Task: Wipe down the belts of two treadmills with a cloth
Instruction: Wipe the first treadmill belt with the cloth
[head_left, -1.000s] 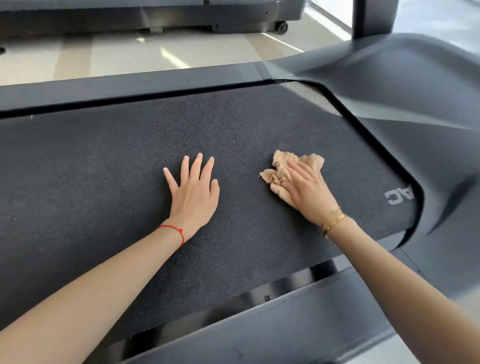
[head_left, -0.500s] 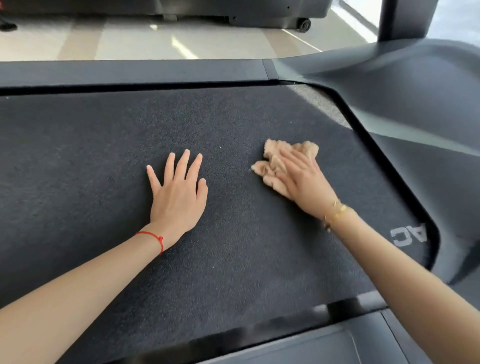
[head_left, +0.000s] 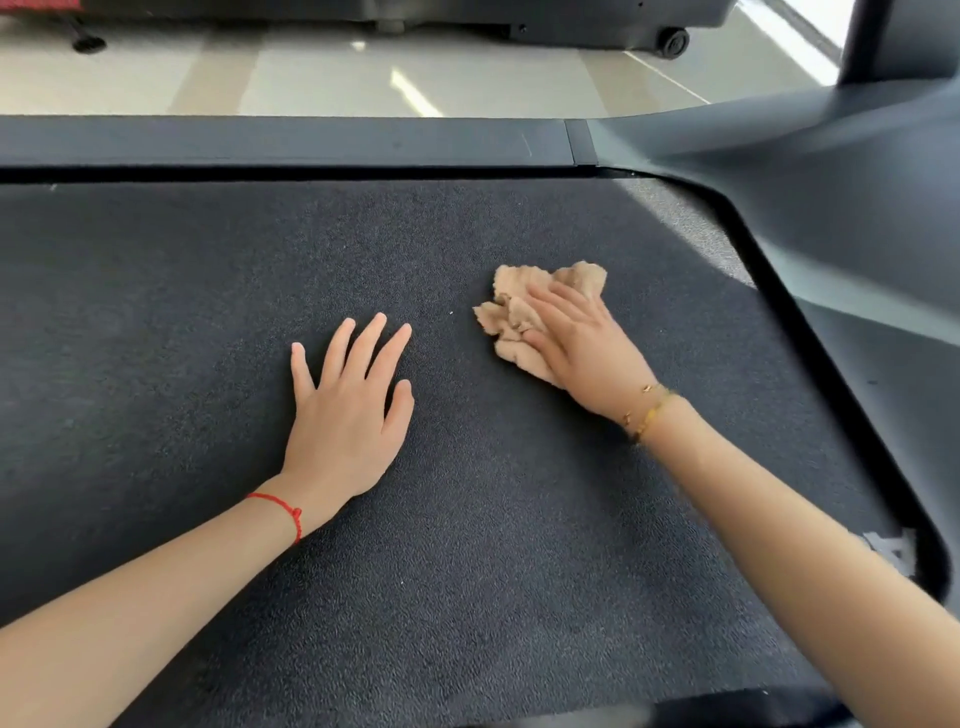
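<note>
Nearest to the camera, two bare forearms reach over the dark belt (head_left: 467, 545) of a treadmill. At the belt's near right corner some white letters (head_left: 891, 552) show, but the arm cuts them off and I cannot read them. The left hand (head_left: 345, 410) lies flat on the middle of the belt with straight, spread fingers and holds nothing; a red string (head_left: 283, 508) is around its wrist. A little farther, toward the right edge, the right hand (head_left: 582, 343) presses the beige cloth (head_left: 519, 312) onto the belt with almost straight fingers, not curled around it. The cloth looks soft, light and crumpled, so I judge it will bunch easily; pressing on its middle with the palm should keep it under control. Beyond the far side rail (head_left: 285, 140) a pale floor (head_left: 311, 78) is seen.
</note>
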